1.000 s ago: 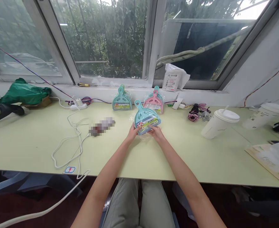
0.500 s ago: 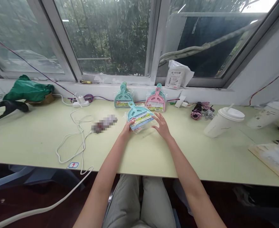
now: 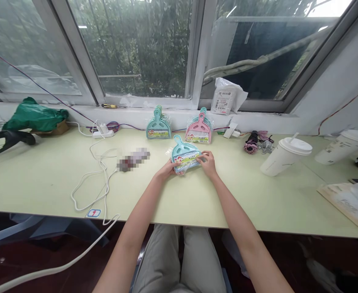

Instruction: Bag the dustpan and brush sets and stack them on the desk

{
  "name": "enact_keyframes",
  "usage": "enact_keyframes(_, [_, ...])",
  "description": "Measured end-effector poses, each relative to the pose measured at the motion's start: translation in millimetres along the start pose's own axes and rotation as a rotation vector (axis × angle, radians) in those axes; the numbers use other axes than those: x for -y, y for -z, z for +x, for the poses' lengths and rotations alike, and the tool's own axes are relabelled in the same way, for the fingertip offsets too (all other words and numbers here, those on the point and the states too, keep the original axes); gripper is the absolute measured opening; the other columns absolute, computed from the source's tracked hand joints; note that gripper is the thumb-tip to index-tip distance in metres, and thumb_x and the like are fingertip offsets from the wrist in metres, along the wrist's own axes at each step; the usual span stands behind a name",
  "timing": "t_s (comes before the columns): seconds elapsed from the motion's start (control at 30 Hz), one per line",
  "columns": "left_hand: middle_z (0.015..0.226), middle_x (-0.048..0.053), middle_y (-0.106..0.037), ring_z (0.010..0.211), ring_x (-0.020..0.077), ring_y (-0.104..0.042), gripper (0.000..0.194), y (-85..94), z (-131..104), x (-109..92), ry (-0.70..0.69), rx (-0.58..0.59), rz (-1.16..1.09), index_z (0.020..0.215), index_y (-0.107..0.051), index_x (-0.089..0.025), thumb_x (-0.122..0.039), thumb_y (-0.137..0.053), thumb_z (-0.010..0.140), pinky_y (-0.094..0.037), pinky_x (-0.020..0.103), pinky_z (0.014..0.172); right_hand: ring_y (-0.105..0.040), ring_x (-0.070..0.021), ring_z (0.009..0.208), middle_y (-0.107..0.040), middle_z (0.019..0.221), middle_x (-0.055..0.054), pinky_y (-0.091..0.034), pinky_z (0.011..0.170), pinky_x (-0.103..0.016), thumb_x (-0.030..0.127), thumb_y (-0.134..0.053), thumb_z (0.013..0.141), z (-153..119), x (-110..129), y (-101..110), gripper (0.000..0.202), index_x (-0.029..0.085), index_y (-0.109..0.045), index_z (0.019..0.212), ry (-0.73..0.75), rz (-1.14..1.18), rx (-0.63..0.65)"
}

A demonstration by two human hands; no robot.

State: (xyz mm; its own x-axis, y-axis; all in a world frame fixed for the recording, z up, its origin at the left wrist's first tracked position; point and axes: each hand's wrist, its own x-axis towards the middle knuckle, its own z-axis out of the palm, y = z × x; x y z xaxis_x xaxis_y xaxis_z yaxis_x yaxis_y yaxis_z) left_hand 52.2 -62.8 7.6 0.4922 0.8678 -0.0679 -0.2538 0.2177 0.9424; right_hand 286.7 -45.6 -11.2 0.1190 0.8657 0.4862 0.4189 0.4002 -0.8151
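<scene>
A light blue mini dustpan and brush set in clear plastic, with a green and yellow label, is held over the table between my hands. My left hand grips its lower left corner, thumb on the front. At its right edge, my right hand pinches the wrapped set with thumb and fingers. Behind it, a stack of teal dustpan sets leans at the window ledge. To the right of that stack, a pink dustpan set fronts another group with teal ones behind it.
White cables loop across the table on the left, near a blurred-out object. White lidded cups stand at the right, with a tissue pack nearby. A green bag lies far left.
My right hand has closed onto the right edge of the dustpan set, where before its fingers were spread. The set has shifted slightly right and nearer, and turned more upright.
</scene>
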Motion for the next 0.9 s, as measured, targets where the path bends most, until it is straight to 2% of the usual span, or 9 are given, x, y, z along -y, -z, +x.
enact_keyframes(0.13, [0.097,0.013,-0.068,0.059,0.0196,-0.065,0.073,-1.3,-0.3,0.7,0.026,0.018,0.031,0.136,-0.036,-0.021,-0.032,-0.071,0.073,-0.055,0.041,0.064,-0.056,-0.0212,0.106,-0.056,0.122,-0.006,-0.042,0.097,-0.041,0.034,-0.074,0.060,2.6,-8.6,-3.7,0.060,0.024,-0.058,0.117,-0.231,0.275,0.067])
enact_keyframes(0.23, [0.111,0.013,-0.063,0.069,0.0201,-0.066,0.091,-8.0,1.0,-1.3,-0.006,-0.164,0.049,0.144,-0.016,-0.027,-0.036,-0.071,0.073,-0.055,0.041,0.067,-0.061,-0.0214,0.094,-0.065,0.103,-0.004,-0.048,0.089,-0.040,0.031,-0.078,0.052,5.2,-15.0,-4.6,0.059,0.020,-0.060,0.108,-0.395,0.492,0.140])
enact_keyframes(0.33, [0.122,0.011,-0.056,0.083,0.0187,-0.065,0.100,-15.8,2.1,-3.5,-0.175,-0.307,0.046,0.146,-0.002,-0.033,-0.040,-0.071,0.073,-0.054,0.040,0.076,-0.063,-0.0186,0.081,-0.065,0.095,-0.001,-0.052,0.074,-0.034,0.027,-0.077,0.049,6.3,-19.0,-2.7,0.055,0.021,-0.058,0.100,-0.504,0.615,-0.003])
enact_keyframes(0.43, [0.127,0.009,-0.048,0.093,0.0187,-0.061,0.089,-18.7,3.6,-1.7,-0.343,-0.236,0.230,0.137,-0.037,-0.032,-0.032,-0.080,0.059,-0.050,0.039,0.085,-0.063,-0.0161,0.075,-0.064,0.092,0.001,-0.052,0.064,-0.029,0.024,-0.076,0.049,6.1,-20.5,2.1,0.050,0.024,-0.051,0.092,-0.548,0.663,-0.130])
enact_keyframes(0.53, [0.120,0.008,-0.048,0.089,0.0184,-0.058,0.048,-17.0,6.9,3.3,-0.427,-0.315,0.487,0.101,-0.068,-0.025,-0.028,-0.082,0.055,-0.049,0.038,0.086,-0.063,-0.0155,0.075,-0.063,0.091,0.003,-0.052,0.063,-0.028,0.023,-0.076,0.049,5.4,-18.8,6.0,0.048,0.025,-0.047,0.088,-0.544,0.665,-0.105])
enact_keyframes(0.63, [0.109,0.008,-0.052,0.092,0.0214,-0.056,0.015,-14.9,9.2,5.8,-0.504,-0.489,0.585,0.082,-0.071,-0.023,-0.033,-0.069,0.071,-0.047,0.038,0.084,-0.062,-0.0160,0.080,-0.063,0.093,0.003,-0.052,0.066,-0.029,0.025,-0.077,0.050,4.6,-14.1,5.6,0.050,0.025,-0.046,0.089,-0.497,0.658,-0.043])
enact_keyframes(0.73, [0.105,0.008,-0.056,0.099,0.0239,-0.054,0.014,-15.5,7.6,4.7,-0.574,-0.593,0.565,0.075,-0.068,-0.023,-0.034,-0.061,0.079,-0.044,0.036,0.085,-0.061,-0.0167,0.088,-0.063,0.098,0.002,-0.052,0.073,-0.030,0.026,-0.078,0.050,4.1,-9.3,2.2,0.051,0.025,-0.047,0.090,-0.431,0.648,-0.022])
enact_keyframes(0.83, [0.096,0.004,-0.059,0.086,0.0202,-0.057,0.014,-17.6,4.3,3.3,-0.574,-0.653,0.507,0.093,-0.063,-0.026,-0.031,-0.059,0.080,-0.043,0.034,0.083,-0.059,-0.0178,0.093,-0.063,0.106,-0.001,-0.051,0.078,-0.032,0.025,-0.080,0.047,4.6,-6.3,-0.8,0.056,0.024,-0.050,0.094,-0.355,0.603,-0.023])
enact_keyframes(0.9, [0.094,0.001,-0.060,0.074,0.0171,-0.057,0.033,-17.7,2.8,2.7,-0.558,-0.693,0.482,0.112,-0.053,-0.030,-0.029,-0.060,0.079,-0.042,0.032,0.080,-0.059,-0.0187,0.093,-0.063,0.107,-0.002,-0.051,0.078,-0.032,0.025,-0.080,0.046,4.7,-4.7,-2.0,0.062,0.023,-0.052,0.101,-0.315,0.543,-0.023])
